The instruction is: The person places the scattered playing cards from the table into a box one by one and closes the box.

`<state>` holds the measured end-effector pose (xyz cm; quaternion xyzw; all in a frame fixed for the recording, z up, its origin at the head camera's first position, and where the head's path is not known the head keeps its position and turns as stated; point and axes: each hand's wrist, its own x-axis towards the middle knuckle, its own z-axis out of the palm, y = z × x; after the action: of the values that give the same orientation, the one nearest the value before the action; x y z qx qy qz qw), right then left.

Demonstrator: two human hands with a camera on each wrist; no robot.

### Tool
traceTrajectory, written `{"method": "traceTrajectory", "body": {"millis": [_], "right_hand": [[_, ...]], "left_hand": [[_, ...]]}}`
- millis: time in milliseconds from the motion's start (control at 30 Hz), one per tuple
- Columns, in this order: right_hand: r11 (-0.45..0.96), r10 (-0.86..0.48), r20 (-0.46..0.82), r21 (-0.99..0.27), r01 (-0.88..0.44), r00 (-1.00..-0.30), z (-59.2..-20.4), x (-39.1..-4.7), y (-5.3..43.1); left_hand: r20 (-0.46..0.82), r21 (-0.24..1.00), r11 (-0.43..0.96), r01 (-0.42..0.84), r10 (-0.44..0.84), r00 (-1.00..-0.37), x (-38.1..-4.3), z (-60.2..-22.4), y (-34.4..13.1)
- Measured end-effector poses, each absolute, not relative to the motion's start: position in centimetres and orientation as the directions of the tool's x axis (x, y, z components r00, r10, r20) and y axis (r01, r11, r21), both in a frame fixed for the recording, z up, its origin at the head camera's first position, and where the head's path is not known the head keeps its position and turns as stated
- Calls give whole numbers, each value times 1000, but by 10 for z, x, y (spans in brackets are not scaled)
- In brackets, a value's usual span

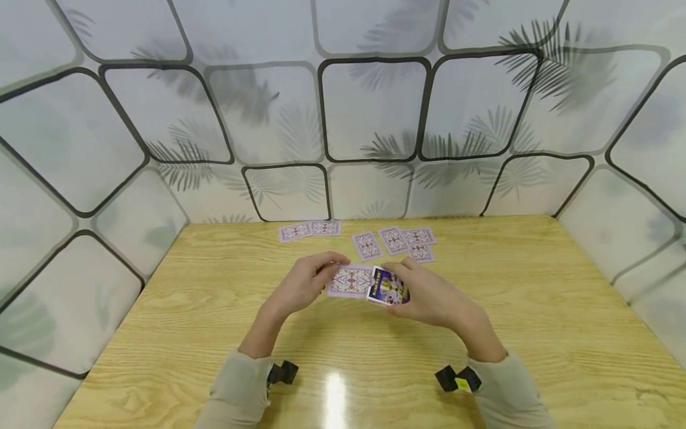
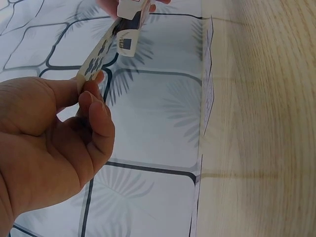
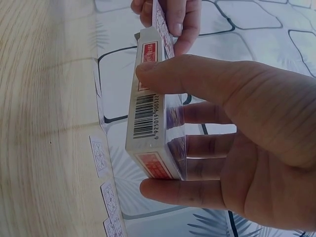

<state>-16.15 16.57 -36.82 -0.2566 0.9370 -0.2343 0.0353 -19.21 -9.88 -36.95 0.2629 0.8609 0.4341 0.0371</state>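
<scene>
My left hand (image 1: pixel 306 283) pinches the left end of a playing card (image 1: pixel 351 281) between thumb and fingers. Its patterned back faces up, and dark pips show on its underside in the left wrist view. The card's right end meets the open end of a purple-fronted card box (image 1: pixel 390 287), where a white flap (image 2: pixel 128 42) hangs out. My right hand (image 1: pixel 434 295) grips this box, its thumb along the narrow side with the barcode (image 3: pixel 144 116) and its fingers around the other side. Both hands are raised above the wooden table (image 1: pixel 214 310).
Two patterned cards (image 1: pixel 325 228) lie at the table's back left edge. Several more, among them one slanted card (image 1: pixel 367 245), lie back-up beyond the box, some overlapping. A printed fabric wall (image 1: pixel 370 113) encloses the table's back and sides.
</scene>
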Motion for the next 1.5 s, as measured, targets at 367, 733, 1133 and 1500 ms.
{"method": "traceTrajectory", "body": {"millis": [367,733,1133,1500], "right_hand": [[745,-511,68,-463,-480,-857,-366,-161,164],[729,-505,118,-473,-496,-855,-363,-161,168],[733,-506,116,-464,-497,-855,-364,-162,167],[742,-506,117,-446,-500,-855,-364,-161,166]], "left_hand": [[147,861,426,276,312,-939,-190,-371,-91],[175,904,358,233,186,-967,-185,-368,-85],[158,903,357,239,240,-958,-177,-360,-83],[167,887,376,267,279,-946,-173,-356,-80]]}}
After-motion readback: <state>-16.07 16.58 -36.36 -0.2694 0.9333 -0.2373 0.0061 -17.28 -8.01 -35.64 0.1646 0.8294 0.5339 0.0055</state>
